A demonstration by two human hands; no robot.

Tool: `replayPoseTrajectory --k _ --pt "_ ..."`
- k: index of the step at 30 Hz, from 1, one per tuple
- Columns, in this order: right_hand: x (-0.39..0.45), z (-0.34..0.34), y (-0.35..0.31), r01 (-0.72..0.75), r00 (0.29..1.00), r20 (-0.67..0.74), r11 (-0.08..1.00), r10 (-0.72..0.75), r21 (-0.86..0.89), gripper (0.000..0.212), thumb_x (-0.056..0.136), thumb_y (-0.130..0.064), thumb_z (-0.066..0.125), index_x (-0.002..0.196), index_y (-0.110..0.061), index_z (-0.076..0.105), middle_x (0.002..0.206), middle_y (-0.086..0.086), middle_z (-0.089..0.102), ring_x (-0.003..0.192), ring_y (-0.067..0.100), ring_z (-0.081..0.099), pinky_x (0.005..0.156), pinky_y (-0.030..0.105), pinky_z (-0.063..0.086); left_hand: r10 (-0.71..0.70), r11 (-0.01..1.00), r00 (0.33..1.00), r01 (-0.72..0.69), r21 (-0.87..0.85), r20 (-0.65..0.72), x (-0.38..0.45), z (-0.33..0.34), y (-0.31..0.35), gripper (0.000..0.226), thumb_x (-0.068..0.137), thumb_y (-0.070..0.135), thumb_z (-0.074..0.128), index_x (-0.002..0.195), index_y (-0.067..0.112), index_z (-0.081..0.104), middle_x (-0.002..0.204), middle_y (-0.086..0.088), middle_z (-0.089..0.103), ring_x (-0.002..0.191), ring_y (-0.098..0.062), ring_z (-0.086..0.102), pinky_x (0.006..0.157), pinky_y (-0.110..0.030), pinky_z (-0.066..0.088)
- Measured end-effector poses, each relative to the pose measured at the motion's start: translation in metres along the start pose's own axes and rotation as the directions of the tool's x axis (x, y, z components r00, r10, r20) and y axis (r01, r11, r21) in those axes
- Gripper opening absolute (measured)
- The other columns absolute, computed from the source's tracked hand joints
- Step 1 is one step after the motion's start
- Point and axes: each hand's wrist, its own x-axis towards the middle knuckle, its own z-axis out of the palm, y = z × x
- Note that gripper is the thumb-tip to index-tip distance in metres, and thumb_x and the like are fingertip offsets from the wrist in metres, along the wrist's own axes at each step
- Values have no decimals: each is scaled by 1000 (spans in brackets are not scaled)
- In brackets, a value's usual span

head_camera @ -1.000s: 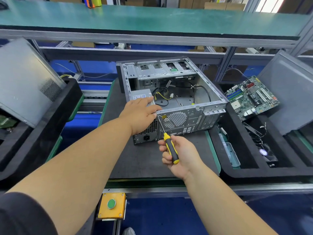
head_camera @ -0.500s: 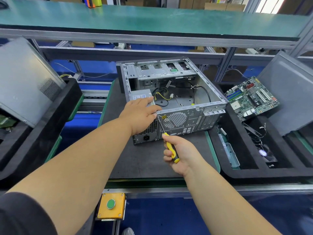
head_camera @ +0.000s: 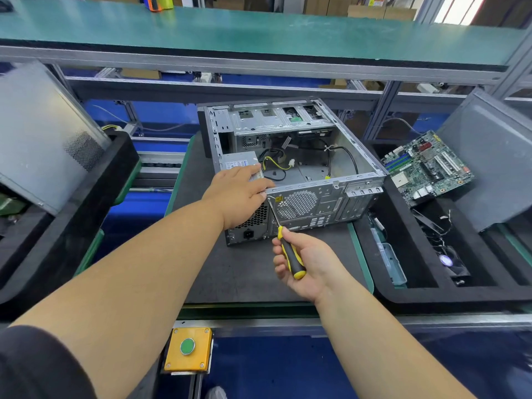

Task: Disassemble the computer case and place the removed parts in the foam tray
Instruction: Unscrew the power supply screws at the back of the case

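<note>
Presently the computer case (head_camera: pixel 293 165) lies on its side, open face upward, on the dark grey mat (head_camera: pixel 230 272) at the centre of the bench. Its shell is bare silver metal. Drive bays occupy the far end, the floor holds loose black and yellow cables (head_camera: pixel 275 165), and the near rear panel shows a honeycomb fan grille and slot cut-outs. The power supply (head_camera: pixel 240 164) sits in the near-left corner, its labelled top visible.

The left hand (head_camera: pixel 237 194) rests palm down on the power supply and the case's rear edge, fingers extended. The right hand (head_camera: pixel 306 263) grips a yellow-and-black screwdriver (head_camera: pixel 289 251), fingers curled round the handle; the tip meets the rear panel just beside the left hand.

To the right, the black foam tray (head_camera: pixel 403 295) holds a motherboard (head_camera: pixel 426 168), a small fan (head_camera: pixel 447 262) and a grey side panel (head_camera: pixel 495 162).
</note>
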Motion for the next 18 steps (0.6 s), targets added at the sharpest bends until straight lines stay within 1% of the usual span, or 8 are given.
replayPoseTrajectory --k 3,6,7,8,10,13,15,18 --pt "3 6 1 47 997 -64 998 -50 -47 15 93 -21 67 87 -10 58 64 1 50 40 8 47 37 19 39 -2 1000 1000 2 -4 0 0 0 0 39 103 40 32 140 48 41 161 6 18 145 -19 17 117 -40 12" --pt "5 10 3 128 974 -144 946 -177 -298 17 92 -21 68 86 -15 53 65 0 44 44 7 42 43 20 35 -2 1000 1000 2 3 7 0 0 0 40 103 41 31 141 48 40 161 6 18 145 -19 17 117 -41 12" --pt "4 10 3 140 967 -153 927 -203 -347 18 92 -23 67 85 -15 53 64 0 45 45 8 41 44 21 35 -3 1000 1000 3 5 8 0 0 0 40 103 41 31 141 48 40 161 6 18 145 -19 18 117 -41 12" --pt "3 11 3 140 969 -148 932 -198 -336 19 93 -26 65 84 -13 55 64 0 47 45 8 42 45 21 36 -2 1000 1000 2 6 9 0 0 0 40 103 41 31 141 48 40 161 6 18 145 -19 18 117 -41 12" --pt "-1 10 -1 99 987 -104 975 -122 -200 25 99 -29 56 85 -8 60 65 3 53 44 8 44 42 19 38 -1 1000 1000 1 7 5 0 -1 0 40 103 41 31 141 48 40 161 5 18 145 -20 18 117 -41 13" --pt "-6 5 -7 44 999 -19 994 -47 -105 38 104 -24 44 92 3 67 71 9 61 48 9 49 45 19 43 0 1000 1000 0 15 4 0 -1 0 40 103 41 31 141 47 40 161 5 18 145 -20 18 117 -41 13" --pt "-7 2 -8 59 998 10 995 -58 -86 35 103 -21 47 92 5 68 73 10 62 50 9 52 49 19 45 -1 1000 1000 1 18 10 0 -1 1 40 103 41 30 141 48 39 161 5 18 145 -20 18 117 -41 13" --pt "-7 0 -6 71 997 -2 993 -71 -90 26 100 -22 56 90 1 66 68 5 58 49 9 50 45 18 43 -5 1000 1000 5 17 8 -1 -2 1 40 103 41 30 142 48 39 161 5 18 146 -20 17 117 -40 13"
